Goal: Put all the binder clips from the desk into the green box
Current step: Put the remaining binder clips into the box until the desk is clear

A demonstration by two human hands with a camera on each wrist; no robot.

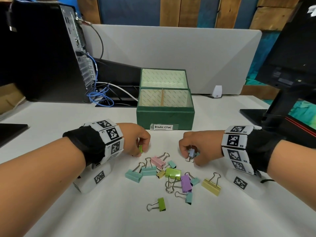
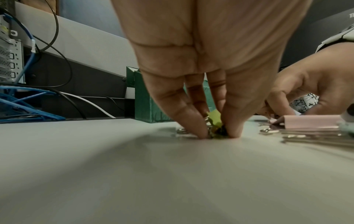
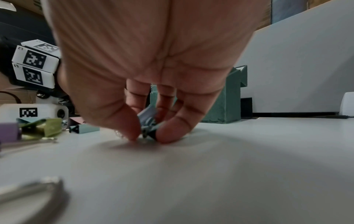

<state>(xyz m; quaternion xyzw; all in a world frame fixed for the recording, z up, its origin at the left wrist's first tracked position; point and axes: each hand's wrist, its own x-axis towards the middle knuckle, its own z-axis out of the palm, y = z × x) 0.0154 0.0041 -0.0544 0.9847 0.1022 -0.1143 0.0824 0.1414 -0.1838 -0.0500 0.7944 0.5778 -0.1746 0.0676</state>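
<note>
The green box point(image 1: 165, 118) stands open at the desk's middle, its lid tipped up behind; a label on its front reads "Binder Clips". Several pastel binder clips point(image 1: 172, 173) lie scattered in front of it. My left hand point(image 1: 139, 146) pinches a small green clip point(image 1: 140, 148) against the desk, left of the pile; the left wrist view shows thumb and fingers closed round the green clip point(image 2: 215, 119). My right hand point(image 1: 189, 153) pinches a pale blue clip point(image 1: 191, 153) to the pile's right; the blue clip point(image 3: 148, 119) touches the desk between thumb and fingers.
A black computer tower point(image 1: 46, 52) with blue cables point(image 1: 100, 98) stands at the back left. A monitor stand point(image 1: 277, 106) rises at the right. A grey divider panel point(image 1: 171, 53) runs behind the box. A small white device point(image 1: 217, 91) sits by the divider.
</note>
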